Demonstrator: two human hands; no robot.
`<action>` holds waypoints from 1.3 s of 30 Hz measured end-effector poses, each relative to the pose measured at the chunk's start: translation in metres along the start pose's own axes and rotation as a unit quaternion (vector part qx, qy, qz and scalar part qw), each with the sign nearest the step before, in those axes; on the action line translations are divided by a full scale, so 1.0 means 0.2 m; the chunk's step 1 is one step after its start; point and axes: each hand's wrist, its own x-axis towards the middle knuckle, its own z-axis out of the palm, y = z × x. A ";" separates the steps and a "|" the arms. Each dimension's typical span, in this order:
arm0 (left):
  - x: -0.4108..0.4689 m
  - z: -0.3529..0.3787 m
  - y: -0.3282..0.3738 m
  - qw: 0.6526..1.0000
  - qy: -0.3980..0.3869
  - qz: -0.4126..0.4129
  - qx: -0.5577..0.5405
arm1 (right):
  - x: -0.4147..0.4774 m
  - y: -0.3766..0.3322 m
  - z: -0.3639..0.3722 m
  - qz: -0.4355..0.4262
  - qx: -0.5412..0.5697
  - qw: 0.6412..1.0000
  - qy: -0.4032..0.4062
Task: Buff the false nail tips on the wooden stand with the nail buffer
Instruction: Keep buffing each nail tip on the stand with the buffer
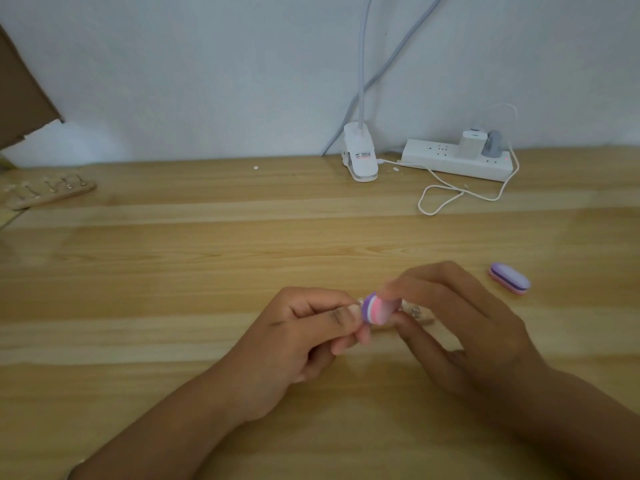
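Observation:
My right hand (460,327) pinches a small purple, pink and white nail buffer (377,308) between thumb and fingers, just above the table. My left hand (308,337) is closed on a small nail tip at its fingertips, touching the buffer's purple end; the tip itself is too blurred to make out. A wooden stand (424,317) lies on the table behind the buffer, mostly hidden by my right hand. A second wooden stand (48,192) with several false nail tips on it sits at the far left of the table.
A second purple and pink buffer (509,278) lies to the right of my hands. A white clip lamp base (360,157), a white power strip (457,159) and a looped white cable (446,197) sit against the wall. Brown cardboard (20,91) leans at the left.

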 end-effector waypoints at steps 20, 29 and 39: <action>0.01 -0.01 -0.03 0.998 0.027 0.051 0.004 | 0.04 0.03 -0.05 0.051 -0.034 0.998 0.035; 0.00 0.00 -0.02 0.998 -0.010 0.054 0.022 | 0.04 -0.02 0.00 -0.011 -0.006 0.999 0.029; 0.01 0.01 -0.01 0.989 0.040 0.091 0.105 | 0.02 0.00 -0.01 -0.001 0.040 0.999 -0.009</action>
